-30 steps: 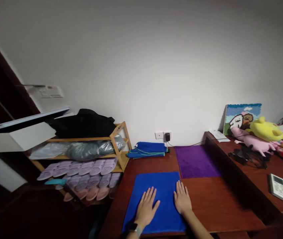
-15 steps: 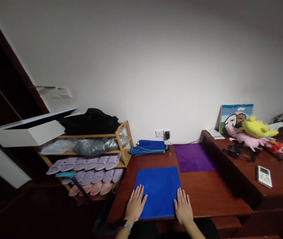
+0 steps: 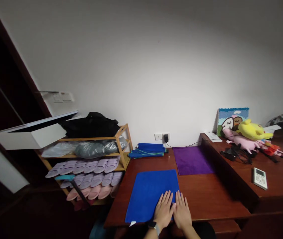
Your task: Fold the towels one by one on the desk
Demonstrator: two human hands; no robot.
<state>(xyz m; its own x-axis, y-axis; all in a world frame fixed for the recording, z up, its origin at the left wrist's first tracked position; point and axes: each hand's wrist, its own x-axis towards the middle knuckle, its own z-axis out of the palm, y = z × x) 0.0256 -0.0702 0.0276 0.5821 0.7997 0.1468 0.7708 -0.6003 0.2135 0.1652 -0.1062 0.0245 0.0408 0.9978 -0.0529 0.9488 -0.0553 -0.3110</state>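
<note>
A blue cloth (image 3: 147, 192) lies flat on the reddish-brown table (image 3: 201, 192), its white tag showing at the near left corner. My left hand (image 3: 164, 209) rests palm down on the cloth's right part, fingers stretched out, with a watch on the wrist. Right beside it, my right hand (image 3: 182, 209) lies flat at the cloth's right edge, fingers extended. The thumbs meet or nearly meet. Neither hand grips anything. Behind, a purple cloth (image 3: 192, 160) is spread out, and folded blue cloths with green edging (image 3: 147, 150) lie against the wall.
To the left stands a wooden rack (image 3: 120, 156) with several slippers (image 3: 89, 165), a black bag (image 3: 91, 125) and a white box (image 3: 29, 134). A raised desk on the right bears plush toys (image 3: 253, 129), a calculator-like device (image 3: 259, 178) and cables. A black plug (image 3: 165, 137) sits in the wall outlet.
My left hand has moved right across the blue cloth, from its left edge to beside my right hand. The cloth's near left corner and white tag are now uncovered. The view has shifted slightly.
</note>
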